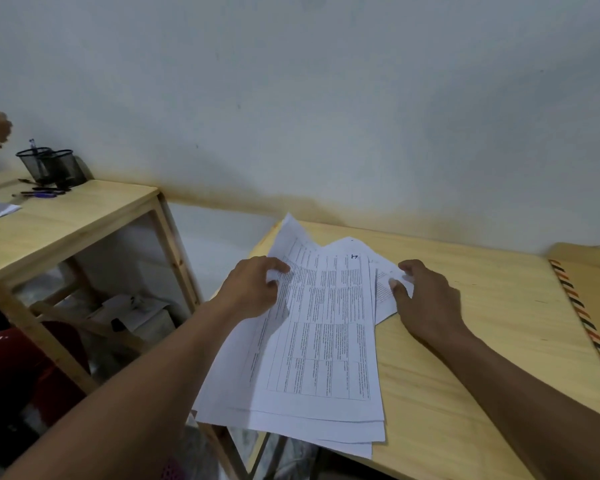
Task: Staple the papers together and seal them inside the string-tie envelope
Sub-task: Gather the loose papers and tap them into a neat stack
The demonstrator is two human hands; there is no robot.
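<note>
1. At the bottom centre of the frame, the near edges of the papers (321,344) stick out past the front edge of the table (465,341); the sheets are loosely fanned, not squared up.
2. The stack's long side runs from near to far, leaning slightly toward the upper left, and a printed grid covers the top sheet.
3. The left hand (253,289) comes in from the lower left, palm down, fingers curled and pinching the lifted left edge of the papers.
4. The right hand (426,299) comes in from the lower right, fingers spread and pressing flat on a small sheet at the stack's right edge, gripping nothing.
5. A striped strip (586,323) lies along the table's right side.
6. Far upper left, a second table (66,216) holds mesh pen cups (51,168) and pens (40,193).
</note>
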